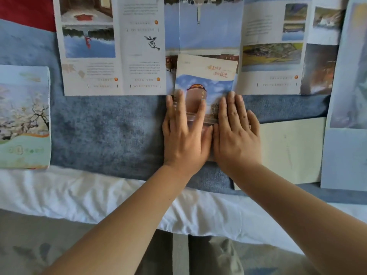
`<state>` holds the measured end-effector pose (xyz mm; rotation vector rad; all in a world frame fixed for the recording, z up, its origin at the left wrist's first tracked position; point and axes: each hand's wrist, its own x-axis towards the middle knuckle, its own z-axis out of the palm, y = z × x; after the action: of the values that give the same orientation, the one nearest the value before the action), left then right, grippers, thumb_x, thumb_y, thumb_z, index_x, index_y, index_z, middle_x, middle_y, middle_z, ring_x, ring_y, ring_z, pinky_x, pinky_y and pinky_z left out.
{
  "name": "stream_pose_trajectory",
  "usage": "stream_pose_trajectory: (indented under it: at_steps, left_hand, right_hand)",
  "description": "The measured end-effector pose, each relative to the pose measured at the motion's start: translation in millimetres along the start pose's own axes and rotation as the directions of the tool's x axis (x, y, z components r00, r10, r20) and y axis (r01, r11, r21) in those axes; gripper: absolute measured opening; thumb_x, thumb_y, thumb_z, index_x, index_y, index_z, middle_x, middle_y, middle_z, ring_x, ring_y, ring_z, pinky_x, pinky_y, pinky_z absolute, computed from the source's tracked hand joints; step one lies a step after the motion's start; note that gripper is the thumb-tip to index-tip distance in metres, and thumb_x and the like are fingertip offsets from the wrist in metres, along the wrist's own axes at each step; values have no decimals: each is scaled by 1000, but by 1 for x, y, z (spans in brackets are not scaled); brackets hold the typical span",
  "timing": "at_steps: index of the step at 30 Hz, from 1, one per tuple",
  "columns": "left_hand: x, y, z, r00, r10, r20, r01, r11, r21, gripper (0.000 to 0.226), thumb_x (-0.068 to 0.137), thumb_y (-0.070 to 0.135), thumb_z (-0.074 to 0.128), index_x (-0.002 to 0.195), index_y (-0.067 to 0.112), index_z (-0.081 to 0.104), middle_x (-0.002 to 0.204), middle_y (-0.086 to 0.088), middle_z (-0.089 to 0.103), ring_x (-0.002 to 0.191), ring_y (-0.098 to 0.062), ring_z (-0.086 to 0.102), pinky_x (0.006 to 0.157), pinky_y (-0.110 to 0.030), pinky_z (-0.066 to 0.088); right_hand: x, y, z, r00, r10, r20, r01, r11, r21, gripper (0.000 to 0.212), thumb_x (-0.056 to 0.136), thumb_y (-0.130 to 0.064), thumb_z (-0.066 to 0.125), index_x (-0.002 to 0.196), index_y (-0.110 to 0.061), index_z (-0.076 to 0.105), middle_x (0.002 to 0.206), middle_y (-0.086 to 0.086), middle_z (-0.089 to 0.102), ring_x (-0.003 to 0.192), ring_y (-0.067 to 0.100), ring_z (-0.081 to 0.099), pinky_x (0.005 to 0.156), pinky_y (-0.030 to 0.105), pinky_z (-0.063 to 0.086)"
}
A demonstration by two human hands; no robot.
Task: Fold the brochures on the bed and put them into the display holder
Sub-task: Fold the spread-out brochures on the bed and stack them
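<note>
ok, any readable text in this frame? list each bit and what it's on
"项王故里 酒都宿迁", my best reading of a blurred two-line orange title: on the middle brochure.
Upside-down headings, paragraphs and one black brush character: on the open brochure, all too small to read.
Pale logo text near the bottom: on the left brochure, too blurred to read.
Small print: on the right brochure, unreadable.

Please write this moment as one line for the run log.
left hand: flat, pressing | right hand: flat, pressing | folded brochure: in clear display holder | unfolded brochures: behind
</note>
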<state>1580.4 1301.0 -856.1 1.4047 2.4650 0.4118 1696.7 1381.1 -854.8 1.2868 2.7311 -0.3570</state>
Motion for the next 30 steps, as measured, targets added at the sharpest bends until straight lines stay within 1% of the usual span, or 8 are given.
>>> stream_pose_trajectory:
  at_steps: [2, 5, 8, 10, 16, 19, 25, 30]
  left_hand:
    - [1, -1, -9, 999, -46, -15, 43, 985, -169, 64, 99, 31, 61, 154, 6, 42, 164, -32, 16, 154, -45, 17, 115, -53, 36]
    - [8, -7, -26, 986, -130, -106, 72, 899, -432, 43, 94, 4, 65, 137, 1, 62, 158, -27, 35, 147, -37, 39, 108, -47, 48]
    - [17, -18, -43, 929, -282, -240, 128, 853, -506, 33, 91, -10, 60, 120, -1, 73, 139, -20, 59, 127, -25, 60, 103, -14, 44]
    - [20, -26, -54, 898, -374, -233, 208, 825, -525, 37, 90, -12, 58, 122, 1, 73, 137, -16, 63, 128, -22, 60, 103, -4, 36]
    - [15, -59, -85, 900, -376, -222, 219, 827, -518, 44, 90, -14, 53, 122, 8, 74, 135, 1, 64, 126, -17, 60, 106, -14, 43]
    - [14, -92, -106, 898, -380, -219, 247, 851, -464, 44, 91, -13, 53, 128, 5, 70, 139, -7, 63, 131, -21, 58, 110, -21, 44]
    - [2, -175, -150, 893, -396, -215, 325, 896, -301, 51, 91, -7, 49, 135, 12, 66, 146, 0, 58, 131, -18, 56, 100, -21, 42]
    - [-13, -244, -180, 858, -450, -248, 405, 889, -213, 47, 100, 4, 41, 141, 13, 62, 150, -2, 54, 140, -17, 48, 104, -16, 35]
  right_hand:
    - [0, -4, 1, 999, 38, 12, -38, 999, -14, 61, 110, -32, 31, 164, -7, 17, 173, 11, 11, 160, 22, 8, 126, 44, 7]
    - [0, -12, 0, 999, 47, 16, -46, 999, -28, 61, 110, -32, 29, 165, -12, 16, 173, 7, 10, 160, 22, 6, 125, 46, 0]
    - [0, -23, 0, 999, 24, 36, -23, 999, -35, 60, 109, -38, 23, 166, -22, 15, 174, 2, 9, 161, 23, 6, 124, 47, -9]
    - [1, -36, 2, 998, -18, 52, 20, 999, -48, 59, 109, -41, 22, 166, -28, 15, 174, 3, 9, 161, 23, 5, 124, 48, -11]
    - [10, -81, 5, 991, -91, 95, 96, 994, -43, 59, 108, -49, 14, 165, -40, 1, 174, 9, 2, 161, 28, -2, 124, 49, -12]
    - [16, -115, 5, 982, -132, 135, 130, 991, 22, 60, 107, -57, 9, 164, -42, 0, 174, 8, -4, 160, 27, -8, 122, 49, -14]
    - [36, -205, 11, 923, -347, 165, 333, 937, 107, 62, 108, -56, 21, 165, -39, 9, 175, 1, -2, 161, 30, -2, 124, 58, -1]
    - [51, -283, 24, 870, -460, 178, 446, 888, 113, 62, 107, -55, 25, 165, -38, 12, 175, 3, 0, 161, 30, -1, 124, 55, -6]
